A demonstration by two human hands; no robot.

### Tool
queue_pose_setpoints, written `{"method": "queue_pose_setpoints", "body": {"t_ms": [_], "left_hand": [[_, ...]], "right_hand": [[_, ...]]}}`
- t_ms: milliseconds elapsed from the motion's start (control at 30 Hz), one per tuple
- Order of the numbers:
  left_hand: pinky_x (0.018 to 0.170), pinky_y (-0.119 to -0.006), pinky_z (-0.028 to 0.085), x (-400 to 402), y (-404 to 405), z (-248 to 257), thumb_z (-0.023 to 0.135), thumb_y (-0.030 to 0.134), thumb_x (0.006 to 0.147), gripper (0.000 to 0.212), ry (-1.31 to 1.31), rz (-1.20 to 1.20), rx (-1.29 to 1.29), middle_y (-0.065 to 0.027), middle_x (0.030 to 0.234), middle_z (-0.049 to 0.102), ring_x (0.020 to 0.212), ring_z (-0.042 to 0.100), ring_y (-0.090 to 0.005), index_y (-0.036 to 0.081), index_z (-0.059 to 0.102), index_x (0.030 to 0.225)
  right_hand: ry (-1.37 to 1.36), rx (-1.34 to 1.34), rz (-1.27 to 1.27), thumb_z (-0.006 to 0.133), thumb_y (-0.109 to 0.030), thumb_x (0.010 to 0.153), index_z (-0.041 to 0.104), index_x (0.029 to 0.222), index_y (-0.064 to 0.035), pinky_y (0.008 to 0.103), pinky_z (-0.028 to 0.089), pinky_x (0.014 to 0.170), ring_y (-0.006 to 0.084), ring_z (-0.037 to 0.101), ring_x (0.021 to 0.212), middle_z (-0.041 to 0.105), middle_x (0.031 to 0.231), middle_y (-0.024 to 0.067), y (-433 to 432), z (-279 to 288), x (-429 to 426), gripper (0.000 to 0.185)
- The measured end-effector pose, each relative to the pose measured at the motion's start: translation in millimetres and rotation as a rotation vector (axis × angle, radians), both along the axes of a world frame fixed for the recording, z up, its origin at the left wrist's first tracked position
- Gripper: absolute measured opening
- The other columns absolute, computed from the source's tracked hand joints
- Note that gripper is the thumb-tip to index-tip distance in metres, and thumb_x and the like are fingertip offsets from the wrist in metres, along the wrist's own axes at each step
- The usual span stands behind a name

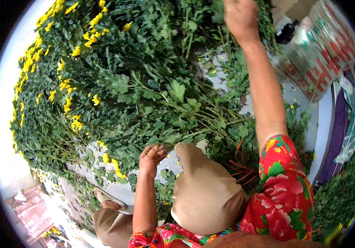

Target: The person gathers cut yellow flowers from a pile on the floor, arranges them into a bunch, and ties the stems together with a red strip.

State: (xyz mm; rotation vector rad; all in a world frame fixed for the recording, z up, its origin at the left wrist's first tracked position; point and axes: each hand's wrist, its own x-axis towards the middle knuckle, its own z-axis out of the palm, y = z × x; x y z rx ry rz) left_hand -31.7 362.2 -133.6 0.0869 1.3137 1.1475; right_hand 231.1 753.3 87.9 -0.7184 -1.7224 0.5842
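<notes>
My left hand (153, 156) is above the near edge of the heap, beside my knee, with its fingers curled. Leafy stems lie right by its fingertips; whether it grips one is unclear. Stretched far forward, my right hand (242, 21) is blurred and partly cut off by the top of the picture. It is over the cut stem ends of the chrysanthemum plants (152, 90), and its fingers are hidden. Yellow chrysanthemum blooms (77, 124) face left in the heap. More yellow blooms (115, 167) lie lower, left of my left hand.
Red ties (242, 173) lie by my right knee. A plastic-wrapped bundle with red writing (323, 59) is at upper right, next to a black object (286, 33). Purple cloth (332, 139) lies below it. Loose leaves litter the tiled floor (118, 192) around my sandal (111, 198).
</notes>
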Motion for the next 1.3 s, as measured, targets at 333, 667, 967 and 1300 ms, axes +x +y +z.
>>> {"method": "queue_pose_setpoints", "body": {"t_ms": [333, 667, 967, 1300], "left_hand": [[0.084, -0.034, 0.053, 37.3, 23.0, 69.2, 0.064, 0.016, 0.092, 0.028, 0.344, -0.434, 0.025, -0.011, 0.107, 0.069, 0.097, 0.067, -0.0208, 0.001, 0.061, 0.115], [0.081, -0.034, 0.053, 33.0, 5.7, 20.3, 0.065, 0.014, 0.091, 0.019, 0.179, -0.411, -0.121, -0.005, 0.1, 0.068, 0.091, 0.064, -0.0159, 0.003, 0.064, 0.107], [0.079, -0.03, 0.052, 0.6, 14.7, 19.4, 0.065, 0.008, 0.091, 0.021, 0.303, -0.384, -0.181, -0.0081, 0.101, 0.069, 0.09, 0.065, -0.0166, -0.001, 0.062, 0.109], [0.086, -0.032, 0.052, 30.6, 27.1, 27.7, 0.066, 0.006, 0.09, 0.024, 0.356, -0.503, -0.08, -0.0085, 0.1, 0.069, 0.093, 0.064, -0.0171, -0.002, 0.061, 0.112]], "right_hand": [[-0.429, -0.255, -0.122, 0.071, -0.042, 0.087, 0.039, 0.146, -0.0056, 0.0473, 0.04, 0.109, 0.0369, 0.047, 0.132, 0.047, 0.143, 0.0244, -57.2, -133.7, -35.9, 0.077], [-0.325, -1.109, -0.896, 0.076, -0.029, 0.086, 0.056, 0.126, 0.0025, 0.0408, 0.049, 0.082, 0.0257, 0.063, 0.092, 0.067, 0.116, 0.0164, -63.6, -366.8, 170.9, 0.055], [-0.057, -0.544, -0.957, 0.07, -0.014, 0.089, 0.066, 0.103, 0.0022, 0.0376, 0.05, 0.077, 0.0196, 0.064, 0.083, 0.071, 0.098, 0.011, -18.3, -260.2, 144.8, 0.021], [-0.859, -1.116, -0.703, 0.082, -0.047, 0.073, 0.048, 0.14, 0.0043, 0.0411, 0.043, 0.106, 0.0344, 0.048, 0.133, 0.046, 0.147, 0.0231, 157.6, -273.2, 150.0, 0.091]]}}
